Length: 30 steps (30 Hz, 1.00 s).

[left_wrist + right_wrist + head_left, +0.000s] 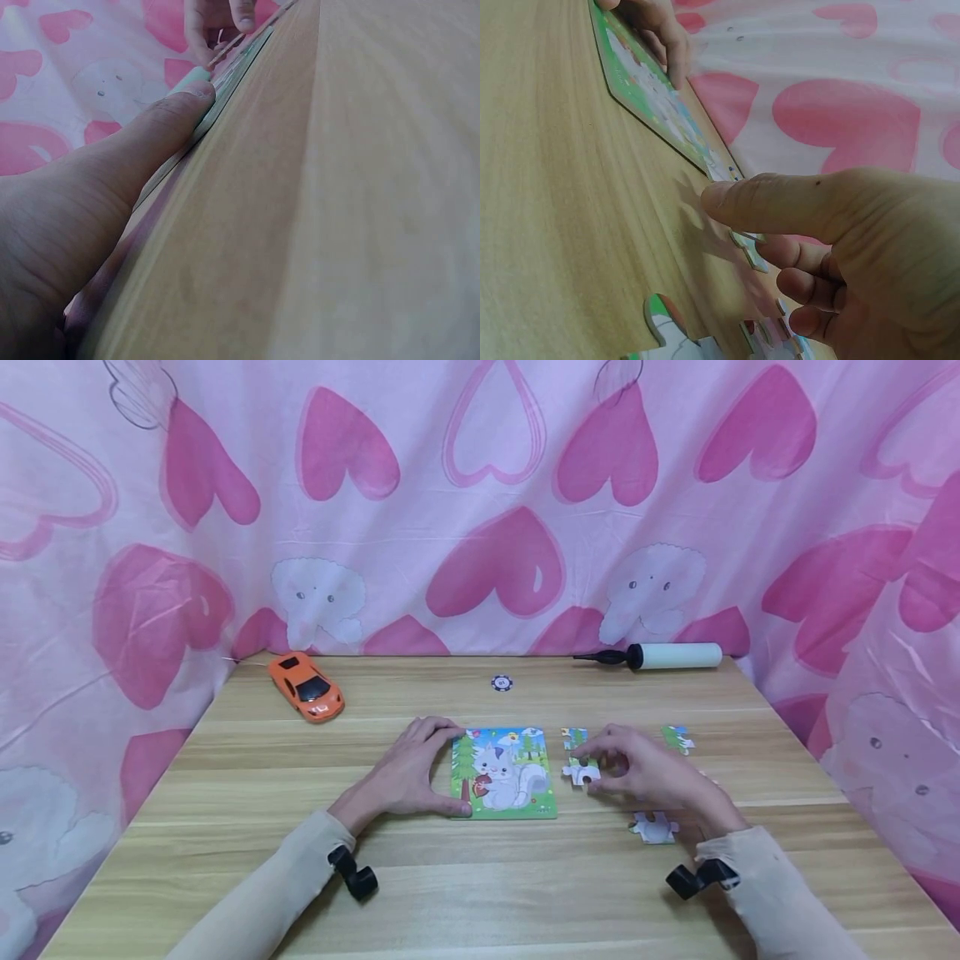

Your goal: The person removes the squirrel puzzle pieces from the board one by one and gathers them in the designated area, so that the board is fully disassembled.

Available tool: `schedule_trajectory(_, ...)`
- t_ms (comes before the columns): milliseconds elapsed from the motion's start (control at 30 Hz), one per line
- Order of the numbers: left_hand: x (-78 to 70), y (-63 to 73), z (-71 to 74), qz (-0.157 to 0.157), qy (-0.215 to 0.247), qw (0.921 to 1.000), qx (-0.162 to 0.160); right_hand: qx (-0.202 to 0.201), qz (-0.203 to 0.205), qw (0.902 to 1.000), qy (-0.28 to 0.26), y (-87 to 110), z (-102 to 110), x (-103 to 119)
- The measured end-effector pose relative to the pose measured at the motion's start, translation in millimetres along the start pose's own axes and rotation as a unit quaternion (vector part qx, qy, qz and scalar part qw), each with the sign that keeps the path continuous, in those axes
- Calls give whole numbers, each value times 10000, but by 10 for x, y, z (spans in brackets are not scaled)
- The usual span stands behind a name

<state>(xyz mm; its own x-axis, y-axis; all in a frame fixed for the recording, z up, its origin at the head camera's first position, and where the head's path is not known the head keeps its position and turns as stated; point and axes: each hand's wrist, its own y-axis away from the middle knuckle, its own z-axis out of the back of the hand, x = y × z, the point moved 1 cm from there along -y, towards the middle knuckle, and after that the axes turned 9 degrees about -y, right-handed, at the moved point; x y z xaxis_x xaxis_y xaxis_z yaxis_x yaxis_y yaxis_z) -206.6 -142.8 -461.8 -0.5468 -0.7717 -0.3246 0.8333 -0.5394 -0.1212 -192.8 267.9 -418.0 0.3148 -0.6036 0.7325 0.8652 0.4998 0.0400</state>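
Note:
A square puzzle board (504, 774) with a squirrel picture lies flat at the table's middle. My left hand (401, 777) grips its left side, thumb near the lower corner and fingers at the upper one. Just right of the board, my right hand (637, 768) pinches a whitish jigsaw piece (577, 773) between thumb and fingers; the right wrist view shows this piece nearly edge-on, mostly behind the thumb. More loose pieces surround that hand: a blue-green one (575, 737) beyond the held piece, a whitish one (655, 828) nearer me, and a green one (677, 739) farther right.
On the wooden table (480, 893), an orange toy car (307, 687) stands at the back left. A poker chip (502, 682) lies behind the board, and a white hand pump (678, 656) with a black nozzle is at the back right. Pink heart-patterned cloth (495, 560) encloses the table.

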Motion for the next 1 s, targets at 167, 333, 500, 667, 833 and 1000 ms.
schedule_trajectory(167,0,1,1,3,-3,10000,10,114,-82,9998,115,-4,-20,-3)
schedule_trajectory(333,5,-4,-10,31,-63,10000,23,210,-162,9996,4,-11,-31,-1)
schedule_trajectory(500,3,-6,-10,40,-76,10000,20,229,-244,9994,-54,-18,-35,-16)
schedule_trajectory(667,-1,-4,-3,37,-54,10000,21,209,-393,9990,-94,-14,-41,-22)
schedule_trajectory(833,0,-4,-5,45,-42,10000,24,200,-152,9997,-66,-11,-44,-42)
schedule_trajectory(1000,4,-6,-11,21,-46,10000,-2,193,-239,9995,-116,-14,-45,-26)
